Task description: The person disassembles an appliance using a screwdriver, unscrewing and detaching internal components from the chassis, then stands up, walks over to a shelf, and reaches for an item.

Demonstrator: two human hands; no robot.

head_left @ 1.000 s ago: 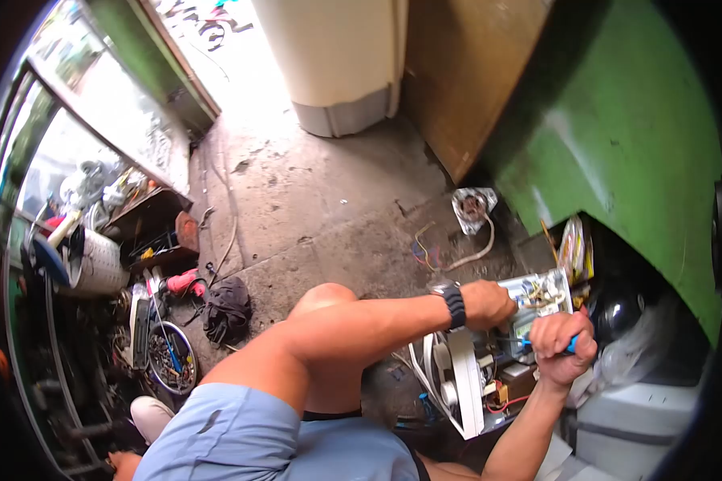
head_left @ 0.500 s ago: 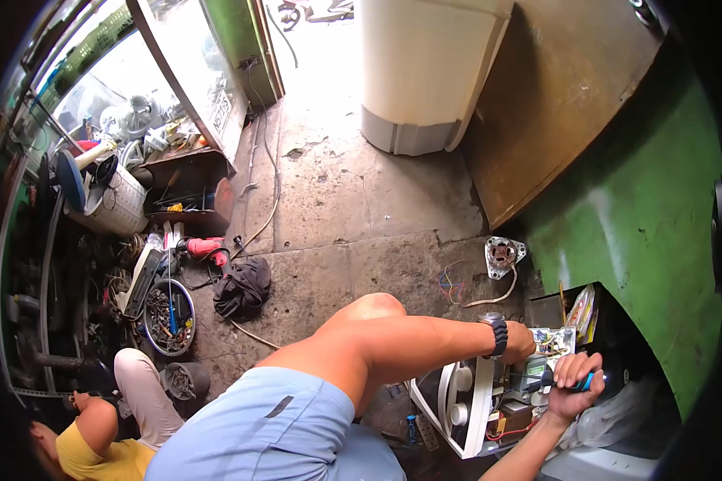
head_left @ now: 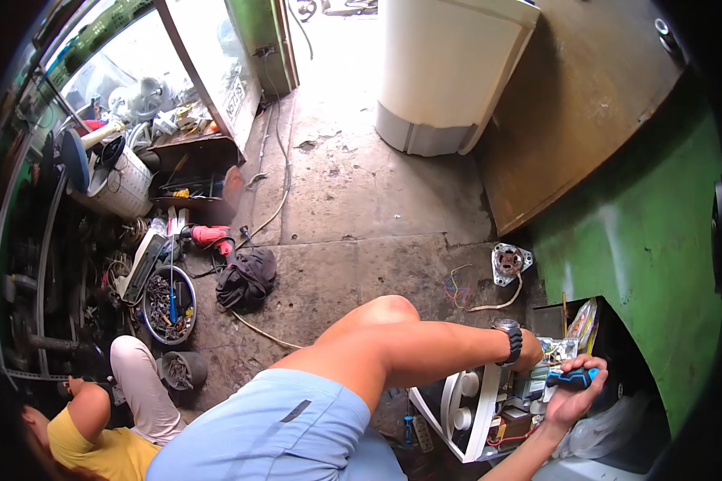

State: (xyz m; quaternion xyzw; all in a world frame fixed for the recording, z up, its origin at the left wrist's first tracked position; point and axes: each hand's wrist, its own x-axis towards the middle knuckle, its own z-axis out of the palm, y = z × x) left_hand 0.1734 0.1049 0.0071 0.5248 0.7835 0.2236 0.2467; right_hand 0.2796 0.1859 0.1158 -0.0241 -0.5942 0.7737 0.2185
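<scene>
My right hand (head_left: pixel 573 398) holds a screwdriver (head_left: pixel 571 377) by its blue and black handle, palm turned partly upward. My left hand (head_left: pixel 528 351), with a dark watch on its wrist, reaches in at the far end of a white appliance panel (head_left: pixel 480 413). Its fingers are curled and mostly hidden, close to some wires (head_left: pixel 555 348), and what they grip cannot be made out. Two white round knobs (head_left: pixel 463 418) sit along the panel's left side. Inside the panel lie wiring and small parts, including a brown block (head_left: pixel 515 422).
A motor (head_left: pixel 509 261) with loose wires lies on the floor by the green wall (head_left: pixel 618 240). Clear plastic (head_left: pixel 610 429) sits right of my right hand. At left are a bowl of screws (head_left: pixel 191 309), a red power tool (head_left: pixel 210 236), a black cloth (head_left: pixel 247 279) and a seated person (head_left: pixel 96 429).
The view has shifted slightly, so the surroundings sit a little to the right. My right hand has rolled its grip, showing more palm and screwdriver handle. My left hand stays at the panel.
</scene>
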